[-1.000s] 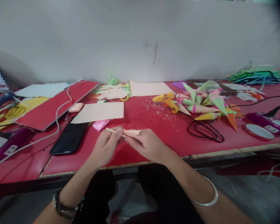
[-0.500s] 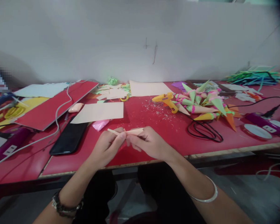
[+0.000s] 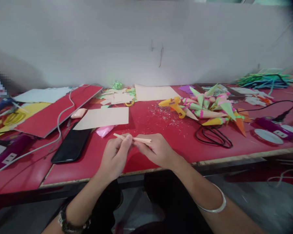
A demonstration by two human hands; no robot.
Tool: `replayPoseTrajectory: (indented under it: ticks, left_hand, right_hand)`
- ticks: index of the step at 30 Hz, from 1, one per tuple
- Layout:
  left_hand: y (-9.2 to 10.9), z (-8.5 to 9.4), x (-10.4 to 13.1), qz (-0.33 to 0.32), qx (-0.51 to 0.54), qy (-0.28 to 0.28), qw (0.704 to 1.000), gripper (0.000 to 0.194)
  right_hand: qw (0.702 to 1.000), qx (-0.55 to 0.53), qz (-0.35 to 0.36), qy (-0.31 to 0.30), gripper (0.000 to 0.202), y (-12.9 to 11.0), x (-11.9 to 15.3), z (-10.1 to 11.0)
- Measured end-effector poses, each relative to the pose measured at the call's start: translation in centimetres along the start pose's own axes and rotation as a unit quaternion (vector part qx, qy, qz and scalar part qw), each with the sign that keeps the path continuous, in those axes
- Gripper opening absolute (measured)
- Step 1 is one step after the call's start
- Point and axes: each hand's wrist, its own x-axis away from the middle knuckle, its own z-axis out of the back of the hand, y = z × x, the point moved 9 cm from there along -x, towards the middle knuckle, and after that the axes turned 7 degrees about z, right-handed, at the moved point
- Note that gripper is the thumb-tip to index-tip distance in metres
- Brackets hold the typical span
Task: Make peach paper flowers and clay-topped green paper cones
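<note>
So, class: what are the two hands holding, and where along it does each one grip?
A thin rolled strip of cream paper. The left hand pinches it near its left end, the right hand towards its right end, just above the red table.

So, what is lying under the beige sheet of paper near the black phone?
A pink piece sticks out from under the beige sheet, and the sheet's corner overlaps the top of the black phone. Whatever else lies beneath is covered.

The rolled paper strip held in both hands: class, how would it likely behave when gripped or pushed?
The rolled paper strip looks thin and pale, so probably light and easily creased. Left hand and right hand pinch it by fingertips, suggesting little force suffices. Its narrow rolled form might roll on the red table.
</note>
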Motion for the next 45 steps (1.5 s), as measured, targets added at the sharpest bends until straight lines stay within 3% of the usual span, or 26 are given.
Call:
replayPoseTrajectory:
  ticks: [5, 9, 13, 17, 21, 24, 28, 31, 34, 36, 39, 42, 45]
  left_hand:
    - [-0.5, 0.3, 0.1, 0.017, 0.043, 0.02, 0.999, 0.039]
    - [-1.5, 0.6, 0.1, 0.092, 0.053, 0.036, 0.994, 0.04]
    - [-2.5, 0.4, 0.0, 0.183, 0.08, 0.019, 0.98, 0.043]
    - [-3.1, 0.5, -0.1, 0.218, 0.108, 0.021, 0.97, 0.044]
    - [-3.2, 0.1, -0.2, 0.215, 0.113, -0.013, 0.97, 0.043]
    - [-2.8, 0.1, -0.3, 0.186, 0.064, -0.045, 0.979, 0.043]
    - [-0.6, 1.4, -0.7, 0.064, -0.061, -0.029, 0.996, 0.036]
    - [1.0, 2.2, -0.8, -0.028, -0.122, -0.013, 0.992, 0.022]
    - [1.9, 2.0, -0.6, -0.095, -0.166, -0.035, 0.981, 0.021]
    - [2.1, 1.8, -0.4, -0.116, -0.178, -0.045, 0.976, 0.026]
    - [1.8, 2.1, -0.3, -0.087, -0.165, -0.024, 0.982, 0.032]
    - [1.0, 2.5, -0.4, -0.026, -0.158, 0.009, 0.987, 0.039]
    - [0.1, 2.3, -0.6, 0.033, -0.148, 0.004, 0.988, 0.044]
  right_hand:
    - [0.986, 0.157, 0.056, 0.026, 0.032, -0.7, 0.2, 0.3]
    - [0.95, 0.291, 0.113, 0.027, 0.027, -2.0, 0.2, 0.2]
    - [0.913, 0.38, 0.145, -0.009, 0.026, -3.0, 0.1, -0.8]
    - [0.898, 0.414, 0.146, -0.037, 0.027, -3.0, -0.1, -1.4]
    - [0.896, 0.417, 0.146, -0.04, 0.027, -3.0, 0.0, -1.3]
    - [0.926, 0.362, 0.09, -0.059, 0.03, -1.8, 0.1, -1.2]
    - [0.992, 0.112, -0.027, -0.054, 0.027, 0.3, 0.2, -0.9]
    - [0.995, -0.06, -0.054, -0.055, 0.028, 0.5, 0.0, -1.1]
    - [0.988, -0.13, -0.074, -0.05, 0.03, 0.5, -0.1, -0.9]
    - [0.985, -0.144, -0.082, -0.056, 0.032, 0.5, -0.1, -0.9]
    - [0.989, -0.125, -0.063, -0.055, 0.03, 0.3, 0.0, -0.9]
    - [0.998, -0.018, -0.037, -0.047, 0.028, 0.4, 0.1, -1.0]
    - [0.988, 0.145, -0.01, -0.058, 0.029, 0.5, 0.2, -1.1]
